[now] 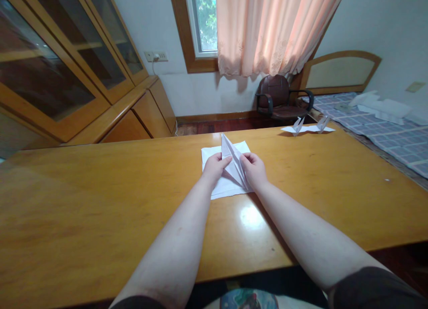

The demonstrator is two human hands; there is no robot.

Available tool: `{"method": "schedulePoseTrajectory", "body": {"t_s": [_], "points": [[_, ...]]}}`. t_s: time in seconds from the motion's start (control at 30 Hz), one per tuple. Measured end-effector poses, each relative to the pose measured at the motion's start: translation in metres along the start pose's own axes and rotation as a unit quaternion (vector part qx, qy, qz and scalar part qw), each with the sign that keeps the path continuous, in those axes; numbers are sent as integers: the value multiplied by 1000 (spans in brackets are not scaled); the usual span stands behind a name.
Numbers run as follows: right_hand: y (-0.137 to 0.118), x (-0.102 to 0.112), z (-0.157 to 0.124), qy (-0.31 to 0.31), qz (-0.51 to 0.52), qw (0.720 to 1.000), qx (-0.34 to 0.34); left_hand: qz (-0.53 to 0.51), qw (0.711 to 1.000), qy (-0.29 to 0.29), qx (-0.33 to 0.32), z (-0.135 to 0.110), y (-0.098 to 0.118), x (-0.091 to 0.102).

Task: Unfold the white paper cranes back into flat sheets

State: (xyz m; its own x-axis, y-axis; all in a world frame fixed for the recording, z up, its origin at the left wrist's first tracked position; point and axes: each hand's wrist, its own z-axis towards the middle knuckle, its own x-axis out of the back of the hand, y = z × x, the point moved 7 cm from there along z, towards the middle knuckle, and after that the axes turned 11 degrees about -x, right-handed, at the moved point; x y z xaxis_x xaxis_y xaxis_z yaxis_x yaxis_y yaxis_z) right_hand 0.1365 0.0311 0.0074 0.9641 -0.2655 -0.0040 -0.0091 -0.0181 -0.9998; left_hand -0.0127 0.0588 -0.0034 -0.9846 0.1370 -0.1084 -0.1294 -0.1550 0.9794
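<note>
A partly folded sheet of white origami paper [233, 159] is held up between both hands, its pointed tip facing away from me. My left hand [216, 166] pinches its left side, thumb on top. On the right side, the thumb and fingers of my right hand [253, 167] close on the paper's edge. Beneath lies a stack of white square paper [224, 192] on the wooden table. The hands and the folded paper cover much of this stack.
Two folded paper cranes [297, 127] stand at the table's [100, 202] far right edge. Beyond are a brown armchair [276, 95] and a bed with a checked cover [374, 126]. A glass-door cabinet [67, 90] lines the left wall. A pink curtain [267, 28] hangs by the window.
</note>
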Motion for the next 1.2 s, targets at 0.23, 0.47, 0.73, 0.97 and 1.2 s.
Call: {"method": "schedulePoseTrajectory", "body": {"t_s": [0.23, 0.47, 0.73, 0.97, 1.2], "points": [[10, -23, 0, -170, 160, 964, -131, -14, 1000, -7, -3, -2, 3, -3], [17, -27, 0, -213, 184, 943, -178, -43, 999, -2, 1, -1, 4, -4], [15, -29, 1, -231, 172, 944, -160, -102, 995, -21, -4, -1, 3, -8], [14, -27, -3, -222, 165, 945, -175, -104, 994, -6, -12, 0, 4, -6], [19, -26, -4, -220, 136, 950, -174, -67, 998, -11, 9, -1, 0, -6]]}}
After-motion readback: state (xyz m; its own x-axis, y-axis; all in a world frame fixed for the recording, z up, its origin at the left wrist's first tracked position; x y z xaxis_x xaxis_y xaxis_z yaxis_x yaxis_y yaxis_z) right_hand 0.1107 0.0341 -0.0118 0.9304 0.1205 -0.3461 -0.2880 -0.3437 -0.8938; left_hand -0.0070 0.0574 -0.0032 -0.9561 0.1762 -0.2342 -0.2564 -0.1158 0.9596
